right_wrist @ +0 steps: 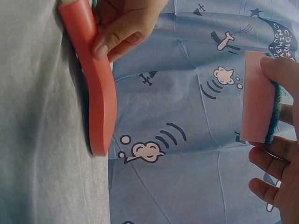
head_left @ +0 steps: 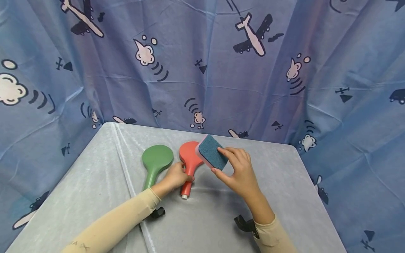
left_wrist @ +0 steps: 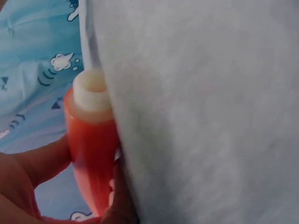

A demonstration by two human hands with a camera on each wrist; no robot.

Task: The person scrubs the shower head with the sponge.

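A red shower head (head_left: 189, 158) lies on the grey table (head_left: 95, 189), and my left hand (head_left: 175, 177) grips its handle. The left wrist view shows that red handle (left_wrist: 91, 154) with its white end, my fingers curled round it. My right hand (head_left: 238, 168) pinches a sponge (head_left: 212, 151), blue scouring side up and pink underneath, held just over the red head's right edge. In the right wrist view the sponge (right_wrist: 258, 105) hangs apart from the red shower head (right_wrist: 96, 88). A green shower head (head_left: 155, 163) lies to the left of the red one.
A blue curtain (head_left: 202, 70) printed with planes and clouds hangs close behind and around the table. Black straps (head_left: 245, 223) show at both wrists. The table's edges run near at the left, right and back.
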